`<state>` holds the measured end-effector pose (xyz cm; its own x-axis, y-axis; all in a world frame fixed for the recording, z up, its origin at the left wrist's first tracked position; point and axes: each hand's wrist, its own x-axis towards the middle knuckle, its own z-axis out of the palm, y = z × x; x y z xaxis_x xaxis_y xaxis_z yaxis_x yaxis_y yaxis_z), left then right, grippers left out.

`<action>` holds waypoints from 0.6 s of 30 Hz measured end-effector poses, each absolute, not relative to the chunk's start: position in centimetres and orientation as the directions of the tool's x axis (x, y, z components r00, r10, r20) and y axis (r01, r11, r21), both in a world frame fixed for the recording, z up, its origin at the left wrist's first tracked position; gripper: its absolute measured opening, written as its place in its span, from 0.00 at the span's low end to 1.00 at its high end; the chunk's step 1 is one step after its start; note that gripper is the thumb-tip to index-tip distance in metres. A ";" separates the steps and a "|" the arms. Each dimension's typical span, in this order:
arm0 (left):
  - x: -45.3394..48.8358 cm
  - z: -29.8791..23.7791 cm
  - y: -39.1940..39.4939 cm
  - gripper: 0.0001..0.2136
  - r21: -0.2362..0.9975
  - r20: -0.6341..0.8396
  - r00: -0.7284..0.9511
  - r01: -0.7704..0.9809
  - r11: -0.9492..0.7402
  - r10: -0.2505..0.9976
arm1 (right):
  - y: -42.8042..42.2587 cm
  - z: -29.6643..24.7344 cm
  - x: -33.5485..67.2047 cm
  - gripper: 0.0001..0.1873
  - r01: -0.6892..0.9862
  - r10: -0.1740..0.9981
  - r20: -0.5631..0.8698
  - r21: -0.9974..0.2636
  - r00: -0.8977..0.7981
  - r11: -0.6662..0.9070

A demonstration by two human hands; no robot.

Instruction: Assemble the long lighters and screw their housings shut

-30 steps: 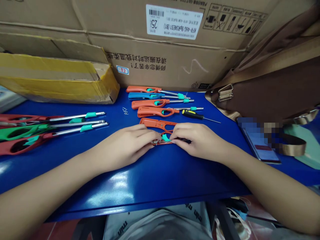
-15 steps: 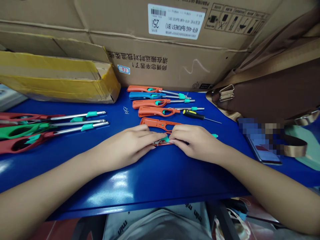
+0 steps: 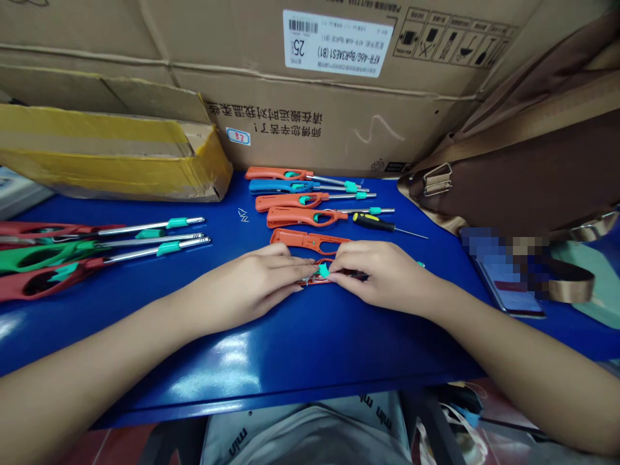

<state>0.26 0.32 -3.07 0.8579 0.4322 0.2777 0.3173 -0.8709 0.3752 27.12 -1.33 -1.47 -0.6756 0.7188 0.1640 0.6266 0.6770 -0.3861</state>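
Observation:
Between my hands lies an opened orange gas lighter (image 3: 314,280), its inner parts exposed and much of its body covered by my fingers. My left hand (image 3: 264,274) is closed over its handle end. With thumb and forefinger, my right hand (image 3: 371,271) pinches at the green trigger (image 3: 323,270) in the middle of the lighter. The lighter's green tip (image 3: 421,264) shows past my right hand. Just beyond my hands lies a loose orange casing half (image 3: 310,241). Farther back, a black and yellow screwdriver (image 3: 372,222) rests beside an orange lighter (image 3: 305,216).
More orange lighters and a blue lighter (image 3: 276,186) lie in a row at the back. Small screws (image 3: 243,215) sit left of them. Red and green lighters (image 3: 53,255) are at the left. A cardboard box (image 3: 111,161), phone (image 3: 513,284) and brown bag (image 3: 523,168) border the blue table.
My left fingers have drawn back slightly to the left, so more of the green trigger shows. My right hand stays at the trigger with little movement.

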 end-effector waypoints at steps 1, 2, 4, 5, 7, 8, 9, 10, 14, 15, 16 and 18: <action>0.3 -3.1 0.3 0.16 0.376 0.282 0.858 0.312 -0.873 0.429 | -1.4 -1.4 27.1 0.09 0.630 0.719 0.162 -0.380 -0.675 0.677; 0.3 -3.0 0.2 0.16 0.375 0.287 0.859 0.306 -0.875 0.424 | -1.4 -1.4 27.1 0.09 0.635 0.722 0.161 -0.375 -0.673 0.676; 0.3 -3.0 0.2 0.16 0.372 0.292 0.859 0.302 -0.878 0.419 | -1.5 -1.4 27.0 0.09 0.641 0.727 0.160 -0.373 -0.667 0.670; 0.3 -2.9 0.2 0.16 0.372 0.291 0.859 0.303 -0.877 0.420 | -1.5 -1.4 26.9 0.09 0.644 0.731 0.160 -0.375 -0.664 0.667; 0.4 -2.9 0.2 0.16 0.375 0.285 0.858 0.310 -0.874 0.427 | -1.6 -1.4 26.8 0.09 0.649 0.736 0.162 -0.375 -0.657 0.662; 0.4 -2.9 0.2 0.16 0.377 0.283 0.859 0.311 -0.873 0.428 | -1.6 -1.4 26.8 0.09 0.651 0.738 0.164 -0.374 -0.655 0.661; 0.4 -2.9 0.2 0.16 0.378 0.283 0.859 0.309 -0.872 0.427 | -1.6 -1.5 26.7 0.09 0.652 0.738 0.166 -0.372 -0.654 0.661; 0.4 -2.9 0.3 0.16 0.380 0.285 0.858 0.308 -0.872 0.427 | -1.6 -1.5 26.7 0.09 0.652 0.738 0.168 -0.370 -0.654 0.662; 0.3 -3.0 0.2 0.17 0.390 0.284 0.849 0.323 -0.862 0.446 | -1.6 -1.5 26.7 0.08 0.643 0.729 0.177 -0.366 -0.662 0.673; 0.3 -3.0 0.2 0.18 0.393 0.280 0.847 0.329 -0.859 0.452 | -1.6 -1.6 26.7 0.08 0.640 0.727 0.180 -0.368 -0.663 0.675; 0.3 -3.0 0.2 0.18 0.395 0.279 0.844 0.334 -0.856 0.457 | -1.6 -1.6 26.7 0.08 0.636 0.724 0.183 -0.369 -0.665 0.678; 0.3 -3.0 0.2 0.18 0.398 0.283 0.838 0.340 -0.852 0.466 | -1.6 -1.7 26.7 0.08 0.629 0.718 0.190 -0.369 -0.670 0.684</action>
